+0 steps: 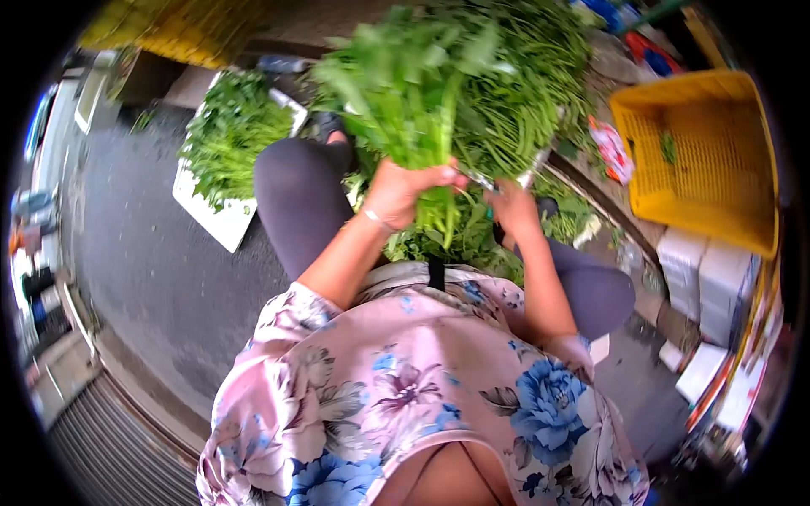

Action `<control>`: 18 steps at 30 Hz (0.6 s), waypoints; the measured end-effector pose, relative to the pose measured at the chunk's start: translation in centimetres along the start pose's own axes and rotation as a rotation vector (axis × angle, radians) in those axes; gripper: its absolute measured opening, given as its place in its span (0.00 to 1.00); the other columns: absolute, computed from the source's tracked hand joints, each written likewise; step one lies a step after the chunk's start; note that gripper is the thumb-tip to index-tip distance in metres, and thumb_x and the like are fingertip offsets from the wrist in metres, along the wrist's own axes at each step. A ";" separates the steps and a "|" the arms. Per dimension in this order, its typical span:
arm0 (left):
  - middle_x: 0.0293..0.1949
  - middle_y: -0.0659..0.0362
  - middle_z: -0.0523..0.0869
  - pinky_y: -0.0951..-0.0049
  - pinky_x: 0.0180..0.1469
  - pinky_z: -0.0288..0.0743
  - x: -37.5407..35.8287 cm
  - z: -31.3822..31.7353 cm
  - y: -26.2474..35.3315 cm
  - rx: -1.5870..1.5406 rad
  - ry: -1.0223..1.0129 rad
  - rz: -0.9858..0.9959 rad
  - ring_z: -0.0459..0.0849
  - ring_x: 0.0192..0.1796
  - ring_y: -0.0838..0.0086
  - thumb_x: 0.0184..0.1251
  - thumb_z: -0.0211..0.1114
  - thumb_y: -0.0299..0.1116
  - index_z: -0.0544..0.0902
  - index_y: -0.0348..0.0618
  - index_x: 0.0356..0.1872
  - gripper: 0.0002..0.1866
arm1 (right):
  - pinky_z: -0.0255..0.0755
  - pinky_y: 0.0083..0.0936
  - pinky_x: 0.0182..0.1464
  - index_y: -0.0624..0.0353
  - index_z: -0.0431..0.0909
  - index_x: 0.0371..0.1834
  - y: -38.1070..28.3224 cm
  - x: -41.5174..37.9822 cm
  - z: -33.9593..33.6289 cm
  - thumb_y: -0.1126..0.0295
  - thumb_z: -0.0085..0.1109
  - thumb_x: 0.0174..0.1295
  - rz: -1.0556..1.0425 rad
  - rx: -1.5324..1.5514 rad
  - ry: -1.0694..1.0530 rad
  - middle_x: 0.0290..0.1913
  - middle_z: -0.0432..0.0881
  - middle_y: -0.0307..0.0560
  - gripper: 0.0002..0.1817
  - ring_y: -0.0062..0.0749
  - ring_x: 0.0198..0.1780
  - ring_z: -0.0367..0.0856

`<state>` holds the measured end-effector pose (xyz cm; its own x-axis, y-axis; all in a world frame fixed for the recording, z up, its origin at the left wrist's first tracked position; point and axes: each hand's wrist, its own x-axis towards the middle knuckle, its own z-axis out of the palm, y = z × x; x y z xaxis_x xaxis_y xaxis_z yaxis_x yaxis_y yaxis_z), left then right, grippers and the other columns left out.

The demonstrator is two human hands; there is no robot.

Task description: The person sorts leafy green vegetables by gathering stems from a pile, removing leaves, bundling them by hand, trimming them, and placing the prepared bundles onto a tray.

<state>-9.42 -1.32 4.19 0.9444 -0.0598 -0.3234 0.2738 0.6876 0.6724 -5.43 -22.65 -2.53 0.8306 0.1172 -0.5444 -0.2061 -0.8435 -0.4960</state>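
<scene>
Left hand (396,190) grips the greens (405,93) upright above the lap, right hand (510,207) closed on a small blade (479,179) at the stems: a slip could nick the left fingers, or loose stalks drop.

Bright, even daylight (soft shadows only), strong fisheye bending, black vignetted corners, slight motion blur.
</scene>
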 end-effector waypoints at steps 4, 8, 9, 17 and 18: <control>0.33 0.56 0.78 0.64 0.40 0.78 0.1 -1.1 4.0 -0.051 -0.035 0.178 0.81 0.32 0.70 0.47 0.63 0.20 0.73 0.35 0.41 0.16 | 0.71 0.33 0.41 0.56 0.76 0.44 -1.0 6.9 -2.0 0.58 0.52 0.56 -0.272 0.152 0.371 0.35 0.80 0.54 0.17 0.43 0.38 0.79; 0.38 0.55 0.80 0.69 0.42 0.77 2.0 -0.2 7.3 -0.115 -0.015 0.331 0.80 0.33 0.73 0.48 0.62 0.19 0.74 0.35 0.41 0.16 | 0.71 0.36 0.41 0.55 0.79 0.38 -4.5 10.8 -2.0 0.56 0.53 0.56 -0.221 0.039 0.422 0.37 0.78 0.52 0.16 0.44 0.41 0.77; 0.37 0.55 0.81 0.69 0.41 0.77 3.4 -1.7 6.7 -0.102 0.013 0.297 0.80 0.32 0.73 0.48 0.61 0.18 0.74 0.35 0.40 0.15 | 0.71 0.37 0.40 0.55 0.79 0.38 -5.3 11.2 -1.7 0.55 0.53 0.56 -0.185 -0.010 0.409 0.38 0.77 0.51 0.16 0.44 0.42 0.77; 0.32 0.55 0.80 0.68 0.32 0.76 9.2 -5.6 -0.5 -0.022 0.357 0.197 0.80 0.29 0.68 0.49 0.57 0.14 0.71 0.37 0.39 0.14 | 0.71 0.37 0.38 0.56 0.80 0.35 -5.3 11.5 -0.5 0.59 0.59 0.49 -0.128 0.025 0.552 0.33 0.78 0.44 0.14 0.41 0.35 0.78; 0.32 0.55 0.80 0.67 0.32 0.76 9.4 -5.6 -0.6 -0.040 0.416 0.198 0.80 0.29 0.67 0.50 0.56 0.14 0.71 0.36 0.38 0.13 | 0.71 0.37 0.38 0.56 0.80 0.35 -5.1 10.6 -0.5 0.59 0.59 0.49 -0.130 0.020 0.550 0.33 0.78 0.44 0.14 0.41 0.35 0.78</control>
<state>-1.76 1.74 -3.01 0.8221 0.3651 -0.4368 0.0808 0.6847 0.7244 4.72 -17.35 -5.41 0.9960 -0.0755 -0.0483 -0.0896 -0.8294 -0.5514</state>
